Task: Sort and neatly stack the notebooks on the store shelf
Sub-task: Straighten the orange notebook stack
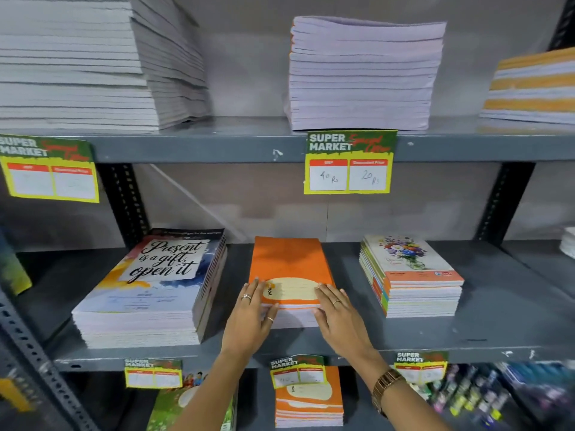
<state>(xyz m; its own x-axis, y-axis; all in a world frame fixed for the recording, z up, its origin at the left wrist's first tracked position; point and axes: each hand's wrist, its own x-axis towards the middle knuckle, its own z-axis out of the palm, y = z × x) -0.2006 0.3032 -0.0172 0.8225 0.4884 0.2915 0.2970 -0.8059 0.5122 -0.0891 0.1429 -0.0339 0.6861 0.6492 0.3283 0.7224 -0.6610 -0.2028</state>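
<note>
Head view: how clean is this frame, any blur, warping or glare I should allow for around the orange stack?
Head view: the orange stack and both hands, left hand and right hand, are fairly sharp; the bottom right corner with the pens is smeared; wide-angle bending bows the shelf edge and tilts the uprights; lighting is flat, no glare, and the handwritten price tag stays readable.

Your hands rest on the orange-covered notebook stack [291,269], mid-shelf between the quote-covered stack [149,293] left and flower-covered stack [410,275] right; more stacks above, perhaps notebooks.
</note>
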